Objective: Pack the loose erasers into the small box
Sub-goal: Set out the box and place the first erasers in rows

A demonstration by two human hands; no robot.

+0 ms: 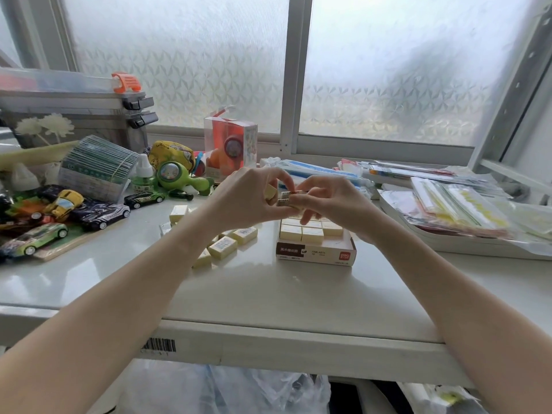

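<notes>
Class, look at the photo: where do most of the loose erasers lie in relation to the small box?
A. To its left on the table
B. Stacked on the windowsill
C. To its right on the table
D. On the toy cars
A: the loose erasers lie on the table left of the small box.

Both hands raised above the small box, working erasers between the fingers.

The left hand (248, 198) and right hand (328, 201) meet over the small box (316, 252), pinching a few held erasers (285, 198) between them. The box sits on the white table (268, 294) with pale yellow erasers lined up inside. Loose erasers (227, 245) lie just left of it. Toy cars (98, 215) crowd the table's left side, and stacked packets (448, 213) lie on the right.
</notes>
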